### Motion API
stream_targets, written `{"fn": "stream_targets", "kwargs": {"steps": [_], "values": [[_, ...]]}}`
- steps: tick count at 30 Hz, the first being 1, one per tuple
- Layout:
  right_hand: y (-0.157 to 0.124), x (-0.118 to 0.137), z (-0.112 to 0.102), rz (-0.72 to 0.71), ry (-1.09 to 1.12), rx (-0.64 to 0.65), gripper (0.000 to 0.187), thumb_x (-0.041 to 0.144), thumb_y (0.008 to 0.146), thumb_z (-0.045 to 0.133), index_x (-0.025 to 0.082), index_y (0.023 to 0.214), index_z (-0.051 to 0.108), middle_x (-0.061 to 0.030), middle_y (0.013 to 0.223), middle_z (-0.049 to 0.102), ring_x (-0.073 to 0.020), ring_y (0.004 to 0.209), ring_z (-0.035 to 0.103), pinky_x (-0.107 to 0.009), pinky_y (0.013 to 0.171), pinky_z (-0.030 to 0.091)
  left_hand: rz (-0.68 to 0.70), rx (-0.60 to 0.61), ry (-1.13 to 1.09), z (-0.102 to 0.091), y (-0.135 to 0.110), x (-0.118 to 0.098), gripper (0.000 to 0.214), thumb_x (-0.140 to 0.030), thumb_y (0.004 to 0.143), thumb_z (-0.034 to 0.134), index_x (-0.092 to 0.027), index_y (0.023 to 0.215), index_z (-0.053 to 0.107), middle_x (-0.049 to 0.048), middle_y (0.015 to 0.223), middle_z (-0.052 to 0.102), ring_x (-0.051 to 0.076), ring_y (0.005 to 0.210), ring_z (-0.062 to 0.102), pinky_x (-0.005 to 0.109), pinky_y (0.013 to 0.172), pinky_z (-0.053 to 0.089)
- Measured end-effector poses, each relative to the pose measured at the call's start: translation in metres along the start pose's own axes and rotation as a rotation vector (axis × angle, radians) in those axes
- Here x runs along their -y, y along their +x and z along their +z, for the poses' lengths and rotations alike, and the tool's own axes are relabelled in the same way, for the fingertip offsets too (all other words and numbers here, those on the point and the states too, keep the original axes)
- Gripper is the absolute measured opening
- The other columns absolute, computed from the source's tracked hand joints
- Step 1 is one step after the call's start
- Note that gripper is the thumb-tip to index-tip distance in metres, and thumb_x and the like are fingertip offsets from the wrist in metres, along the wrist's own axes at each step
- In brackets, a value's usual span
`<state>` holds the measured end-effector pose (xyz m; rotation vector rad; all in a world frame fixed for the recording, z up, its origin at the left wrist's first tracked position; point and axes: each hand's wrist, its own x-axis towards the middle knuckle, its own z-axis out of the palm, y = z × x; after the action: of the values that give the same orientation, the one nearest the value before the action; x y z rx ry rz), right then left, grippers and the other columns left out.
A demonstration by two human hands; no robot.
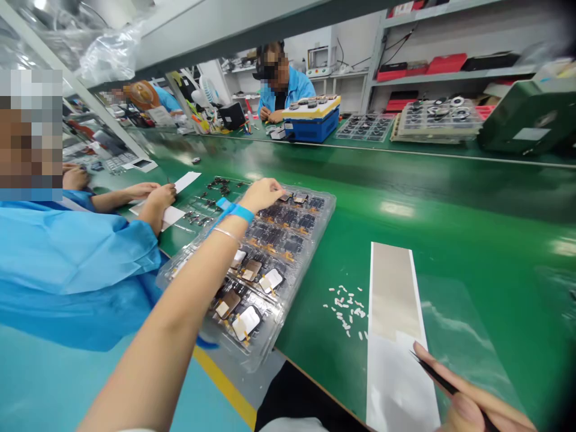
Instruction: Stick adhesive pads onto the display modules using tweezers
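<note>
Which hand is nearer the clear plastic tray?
Left. The left hand is at the far end of the clear plastic tray; the right hand, holding black tweezers, is well off to its right, beside a silver-and-white strip.

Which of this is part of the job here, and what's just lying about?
Job:
left hand on clear plastic tray of small components
right hand holding black tweezers
white-edged sheet strip
small white bits

Lying about, seemingly:
blue crate across the bench
stacked trays
green machine
</note>
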<state>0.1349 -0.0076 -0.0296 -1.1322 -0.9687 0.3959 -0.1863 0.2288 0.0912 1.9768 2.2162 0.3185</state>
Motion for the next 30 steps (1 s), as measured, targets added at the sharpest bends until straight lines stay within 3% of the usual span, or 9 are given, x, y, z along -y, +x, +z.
{"fn": "stream_targets", "kwargs": {"steps": [5, 9, 12, 15, 18, 21, 24, 26, 30], "values": [[-0.003, 0.002, 0.007, -0.165, -0.068, -0.138, 0.013, 0.029, 0.086, 0.072, 0.037, 0.096, 0.071, -0.0031, 0.080, 0.074, -0.0268, 0.065, 0.071, -0.050, 0.068, 0.066, -0.161, 0.042, 0.024, 0.020, 0.028, -0.010, 0.032, -0.033, 0.097, 0.064, -0.017, 0.124, 0.060, 0.0100, 0.125, 0.062, 0.025, 0.106, 0.065, 0.045, 0.088, 0.056], [-0.006, 0.023, 0.013, -0.118, 0.012, -0.142, 0.030, 0.019, 0.082, 0.078, 0.027, 0.106, 0.064, -0.0034, 0.092, 0.075, -0.0236, 0.071, 0.074, -0.043, 0.066, 0.067, -0.151, 0.083, -0.010, 0.008, 0.034, -0.014, 0.031, -0.033, 0.096, 0.064, -0.016, 0.122, 0.061, 0.0083, 0.122, 0.064, 0.026, 0.103, 0.066, 0.044, 0.085, 0.057], [-0.002, 0.037, 0.012, -0.075, 0.044, -0.099, 0.023, 0.016, 0.082, 0.076, 0.023, 0.098, 0.062, -0.0053, 0.092, 0.075, -0.0248, 0.074, 0.075, -0.040, 0.061, 0.066, -0.076, 0.046, -0.048, -0.007, 0.023, -0.022, 0.025, -0.032, 0.096, 0.064, -0.014, 0.113, 0.064, 0.0070, 0.112, 0.067, 0.023, 0.094, 0.068, 0.040, 0.081, 0.058], [0.005, 0.041, 0.013, -0.116, 0.066, -0.032, 0.020, 0.007, 0.080, 0.073, 0.019, 0.088, 0.059, -0.0050, 0.087, 0.075, -0.0230, 0.069, 0.074, -0.036, 0.057, 0.066, 0.073, -0.001, -0.118, -0.022, -0.016, -0.035, 0.013, -0.025, 0.092, 0.067, -0.013, 0.096, 0.063, 0.0030, 0.093, 0.072, 0.020, 0.083, 0.069, 0.032, 0.074, 0.054], [0.009, 0.042, 0.016, -0.130, 0.109, -0.128, 0.027, 0.000, 0.076, 0.070, 0.017, 0.090, 0.056, -0.0035, 0.086, 0.075, -0.0198, 0.069, 0.074, -0.033, 0.061, 0.066, 0.258, 0.030, -0.216, -0.030, -0.083, -0.051, 0.006, -0.022, 0.092, 0.062, -0.019, 0.091, 0.057, -0.0007, 0.089, 0.074, 0.017, 0.079, 0.069, 0.025, 0.070, 0.051], [0.016, 0.045, 0.012, -0.049, 0.184, -0.219, 0.024, 0.004, 0.080, 0.071, 0.017, 0.093, 0.055, -0.0031, 0.083, 0.074, -0.0202, 0.069, 0.074, -0.036, 0.065, 0.068, 0.547, 0.074, -0.239, -0.024, -0.162, -0.066, 0.001, -0.023, 0.093, 0.056, -0.023, 0.093, 0.056, 0.0007, 0.092, 0.073, 0.020, 0.078, 0.069, 0.029, 0.068, 0.051], [0.031, 0.045, -0.010, 0.060, 0.140, -0.263, 0.022, 0.014, 0.081, 0.076, 0.016, 0.091, 0.057, -0.0042, 0.079, 0.073, -0.0225, 0.067, 0.074, -0.037, 0.066, 0.068, 0.730, 0.113, -0.200, -0.005, -0.221, -0.080, 0.013, -0.017, 0.094, 0.050, -0.027, 0.100, 0.057, 0.0011, 0.087, 0.073, 0.020, 0.068, 0.067, 0.030, 0.059, 0.050], [0.043, 0.039, -0.033, 0.134, 0.016, -0.260, 0.025, 0.021, 0.080, 0.079, 0.015, 0.092, 0.059, -0.0060, 0.080, 0.074, -0.0231, 0.068, 0.075, -0.035, 0.067, 0.067, 0.815, 0.184, -0.274, 0.012, -0.241, -0.092, 0.014, -0.014, 0.093, 0.052, -0.026, 0.097, 0.057, -0.0012, 0.080, 0.071, 0.019, 0.064, 0.066, 0.029, 0.056, 0.049], [0.054, 0.016, -0.072, 0.307, -0.106, -0.051, 0.032, 0.035, 0.079, 0.081, 0.015, 0.091, 0.060, -0.0089, 0.081, 0.074, -0.0232, 0.073, 0.076, -0.028, 0.066, 0.065, 0.914, 0.344, -0.398, 0.052, -0.249, -0.126, 0.011, -0.012, 0.093, 0.060, -0.023, 0.091, 0.058, -0.0022, 0.079, 0.071, 0.019, 0.071, 0.067, 0.030, 0.062, 0.054]]}}
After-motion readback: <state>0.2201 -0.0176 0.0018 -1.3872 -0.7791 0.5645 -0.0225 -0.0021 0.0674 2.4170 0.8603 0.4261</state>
